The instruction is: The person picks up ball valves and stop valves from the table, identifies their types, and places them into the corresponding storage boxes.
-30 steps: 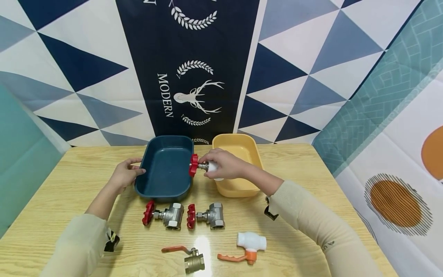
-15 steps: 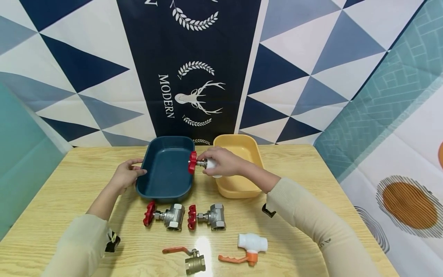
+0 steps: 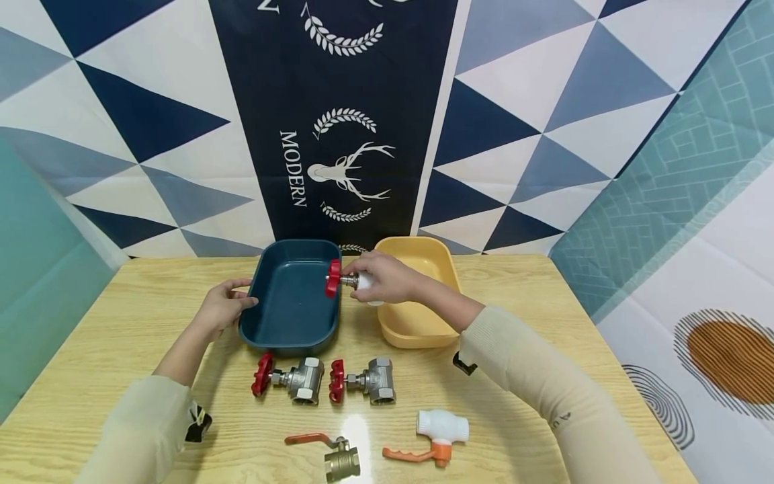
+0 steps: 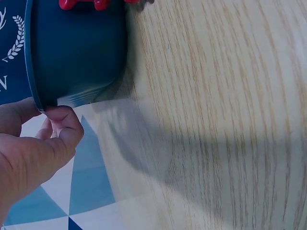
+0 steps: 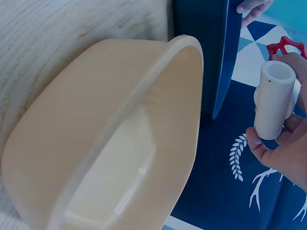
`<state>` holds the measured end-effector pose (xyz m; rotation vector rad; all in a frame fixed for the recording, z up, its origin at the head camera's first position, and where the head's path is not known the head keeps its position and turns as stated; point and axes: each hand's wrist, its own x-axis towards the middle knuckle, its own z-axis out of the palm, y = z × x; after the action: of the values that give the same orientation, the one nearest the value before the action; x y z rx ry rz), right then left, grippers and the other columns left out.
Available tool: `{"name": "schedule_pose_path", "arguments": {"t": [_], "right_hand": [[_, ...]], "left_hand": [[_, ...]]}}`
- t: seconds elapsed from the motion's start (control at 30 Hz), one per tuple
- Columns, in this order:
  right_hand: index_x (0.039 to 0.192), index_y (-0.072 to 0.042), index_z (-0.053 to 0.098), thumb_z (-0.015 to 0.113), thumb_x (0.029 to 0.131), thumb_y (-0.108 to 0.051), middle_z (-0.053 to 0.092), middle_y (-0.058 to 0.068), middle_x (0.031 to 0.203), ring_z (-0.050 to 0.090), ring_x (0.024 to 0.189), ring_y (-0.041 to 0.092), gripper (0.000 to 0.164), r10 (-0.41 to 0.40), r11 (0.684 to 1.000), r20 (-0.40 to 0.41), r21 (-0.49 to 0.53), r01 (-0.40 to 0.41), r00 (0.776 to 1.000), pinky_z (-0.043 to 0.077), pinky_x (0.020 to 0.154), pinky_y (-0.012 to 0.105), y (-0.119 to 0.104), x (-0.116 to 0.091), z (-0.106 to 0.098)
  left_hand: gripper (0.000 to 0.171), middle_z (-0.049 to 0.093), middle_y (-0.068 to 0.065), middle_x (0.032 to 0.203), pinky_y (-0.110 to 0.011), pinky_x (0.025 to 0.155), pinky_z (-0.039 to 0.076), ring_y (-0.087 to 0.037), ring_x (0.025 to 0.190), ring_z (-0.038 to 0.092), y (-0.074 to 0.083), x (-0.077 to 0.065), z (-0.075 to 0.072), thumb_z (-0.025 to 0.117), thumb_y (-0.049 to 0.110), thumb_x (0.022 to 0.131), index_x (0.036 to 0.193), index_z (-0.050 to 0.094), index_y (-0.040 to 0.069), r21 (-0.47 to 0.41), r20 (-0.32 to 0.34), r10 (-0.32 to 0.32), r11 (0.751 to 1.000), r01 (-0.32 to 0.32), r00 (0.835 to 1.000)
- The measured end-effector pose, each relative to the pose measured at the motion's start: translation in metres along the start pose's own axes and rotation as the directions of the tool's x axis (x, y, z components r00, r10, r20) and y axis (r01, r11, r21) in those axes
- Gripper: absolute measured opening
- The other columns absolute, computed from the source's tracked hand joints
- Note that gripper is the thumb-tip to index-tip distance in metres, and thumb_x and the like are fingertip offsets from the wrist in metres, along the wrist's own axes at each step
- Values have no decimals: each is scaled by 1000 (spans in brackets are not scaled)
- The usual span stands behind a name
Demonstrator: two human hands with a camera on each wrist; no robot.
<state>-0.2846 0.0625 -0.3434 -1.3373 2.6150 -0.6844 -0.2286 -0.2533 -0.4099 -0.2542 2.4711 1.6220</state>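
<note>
My right hand (image 3: 392, 277) grips a white plastic valve (image 5: 274, 98) with a red handwheel (image 3: 332, 278). It holds the valve above the gap between the two bins, and the handwheel overlaps the blue bin's right rim in the head view. My left hand (image 3: 222, 306) pinches the left rim of the dark blue bin (image 3: 291, 299), thumb on the inner side; the left wrist view shows fingers (image 4: 64, 124) at that rim. To the right stands a yellow bin (image 3: 417, 329), its inside partly hidden by my right forearm.
Two metal valves with red handwheels, one left (image 3: 302, 380) and one right (image 3: 377, 381), lie in front of the bins. Nearer are a brass ball valve (image 3: 342, 462) with a red lever and a white ball valve (image 3: 443, 426) with an orange lever. A patterned cloth (image 3: 338, 101) hangs behind the table.
My right hand has moved slightly left and up in the head view with the white valve, bringing the handwheel further over the blue bin. My left hand stays on the rim.
</note>
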Motion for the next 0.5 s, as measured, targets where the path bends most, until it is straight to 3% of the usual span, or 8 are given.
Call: {"name": "schedule_pose_path", "arguments": {"t": [0.5], "right_hand": [[119, -12, 62, 66, 84, -23, 63, 5, 110, 49, 93, 19, 37, 2, 998, 20, -68, -1, 1000, 41, 72, 24, 1, 14, -5]], "left_hand": [[52, 48, -10, 99, -24, 52, 42, -7, 59, 42, 0, 3, 0, 52, 8, 94, 140, 32, -5, 4, -1, 1, 1000, -1, 1000]]}}
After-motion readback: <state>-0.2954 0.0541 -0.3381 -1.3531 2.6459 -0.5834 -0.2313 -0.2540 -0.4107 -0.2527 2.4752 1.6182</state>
